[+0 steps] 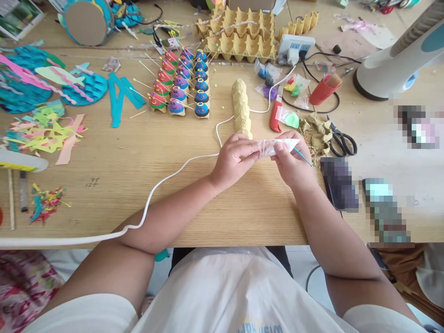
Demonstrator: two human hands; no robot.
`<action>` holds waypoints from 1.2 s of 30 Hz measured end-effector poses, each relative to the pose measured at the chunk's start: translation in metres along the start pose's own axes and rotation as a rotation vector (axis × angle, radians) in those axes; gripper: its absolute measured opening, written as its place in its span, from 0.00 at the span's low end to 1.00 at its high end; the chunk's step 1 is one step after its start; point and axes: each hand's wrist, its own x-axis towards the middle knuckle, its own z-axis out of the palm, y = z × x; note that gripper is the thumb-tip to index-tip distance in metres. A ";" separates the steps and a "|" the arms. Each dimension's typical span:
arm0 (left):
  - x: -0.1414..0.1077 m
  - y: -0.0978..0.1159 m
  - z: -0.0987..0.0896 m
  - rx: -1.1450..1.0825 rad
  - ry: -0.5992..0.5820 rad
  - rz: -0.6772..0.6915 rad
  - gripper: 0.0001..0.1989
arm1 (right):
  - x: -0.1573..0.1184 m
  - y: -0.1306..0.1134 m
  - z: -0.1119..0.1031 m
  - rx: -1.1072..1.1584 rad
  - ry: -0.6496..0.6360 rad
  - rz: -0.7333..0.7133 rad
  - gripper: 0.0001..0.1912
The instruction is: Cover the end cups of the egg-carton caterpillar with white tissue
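A small clear plastic bag with something white in it (pixel 267 147) is stretched between my two hands above the near part of the table. My left hand (pixel 236 156) pinches its left end. My right hand (pixel 291 159) grips the other end, thumb on top. A thin blue stick (pixel 303 156) pokes out from under my right hand; how it is held is hidden. Just beyond my left hand lies a bare strip of egg carton cups (pixel 240 106). Further left stand rows of painted cups, red (pixel 157 101), purple (pixel 177 105) and blue (pixel 201 108), with faces and thin sticks.
A white cable (pixel 187 162) crosses the table past my left arm. Scissors (pixel 342 138), torn carton scraps (pixel 315 132), a red-handled cutter (pixel 276 115) and phones (pixel 340 185) lie right. Behind are a power strip (pixel 294 44) and egg trays (pixel 239 34). Paper scraps (pixel 52 127) lie left.
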 end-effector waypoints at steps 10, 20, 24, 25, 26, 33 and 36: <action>0.001 0.004 -0.001 -0.175 0.005 -0.174 0.18 | -0.004 -0.011 -0.002 -0.032 -0.068 0.007 0.33; 0.000 0.015 0.002 -0.260 -0.025 -0.153 0.21 | -0.007 -0.001 -0.003 -0.181 0.007 -0.146 0.22; 0.000 0.014 0.001 -0.248 -0.018 -0.184 0.22 | -0.011 -0.008 0.001 -0.203 0.006 -0.133 0.22; 0.001 0.013 0.000 -0.234 -0.012 -0.190 0.22 | -0.011 -0.010 0.002 -0.199 -0.012 -0.123 0.23; 0.002 0.011 -0.001 -0.216 -0.005 -0.192 0.22 | -0.011 -0.011 0.004 -0.186 -0.027 -0.114 0.24; 0.007 0.001 -0.006 -0.023 -0.004 -0.083 0.20 | -0.007 -0.004 0.020 0.044 0.027 -0.011 0.25; 0.004 0.000 -0.006 0.084 0.030 -0.027 0.21 | -0.006 -0.002 0.020 0.091 0.012 0.025 0.26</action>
